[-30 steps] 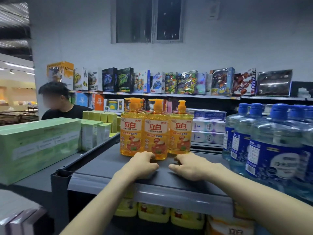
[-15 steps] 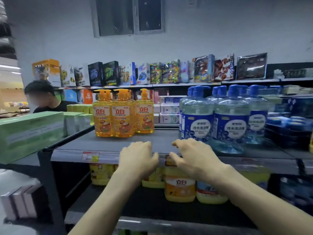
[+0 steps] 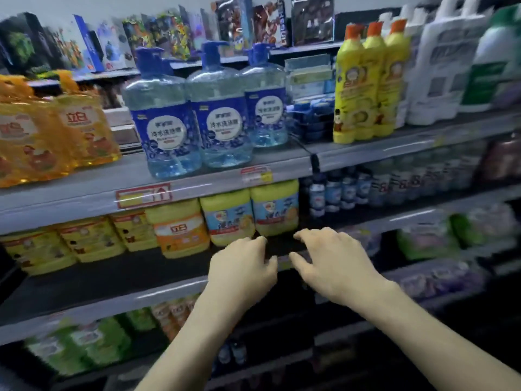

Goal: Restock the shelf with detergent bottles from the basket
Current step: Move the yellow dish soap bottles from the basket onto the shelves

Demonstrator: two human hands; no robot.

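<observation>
Lowered from the lip of the top shelf (image 3: 70, 193) to hover before the shelf beneath (image 3: 112, 277), with left hand (image 3: 242, 266) and right hand (image 3: 332, 263) side by side, not touching. Holding nothing; fingers (image 3: 307, 237) loosely curled, half open. Swung rightward too (view much blurred), leaving the orange detergent bottles (image 3: 84, 122) standing far left on the top shelf, beside the blue pump bottles (image 3: 217, 119). No sight of the basket. Probably done with that placement; likely time to fetch another bottle.

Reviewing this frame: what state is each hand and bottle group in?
left hand: empty, fingers loosely curled.
right hand: empty, fingers loosely curled.
orange pump bottles: upright, blurred.
blue pump bottles: upright, pumps fitted.
yellow orange-capped bottles: upright, capped.
</observation>
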